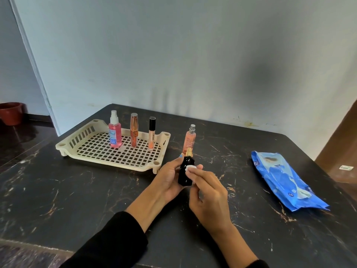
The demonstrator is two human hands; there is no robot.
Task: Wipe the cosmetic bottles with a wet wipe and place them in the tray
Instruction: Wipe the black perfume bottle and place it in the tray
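My left hand (167, 178) grips a black bottle with a gold cap (185, 171), held upright above the table. My right hand (209, 196) presses a small white wet wipe (190, 168) against the bottle's side. Behind it a peach spray bottle with a silver top (190, 139) stands on the table. The cream lattice tray (92, 151) sits at the back left. In the tray stand a pink spray bottle (115, 132), an orange lipstick tube (133, 130) and a lip gloss with a black cap (151, 134).
A blue pack of wet wipes (284, 180) lies on the right side of the dark marble table (77, 200). The wall runs close behind the table. A red pot (11, 113) stands on a surface at the far left.
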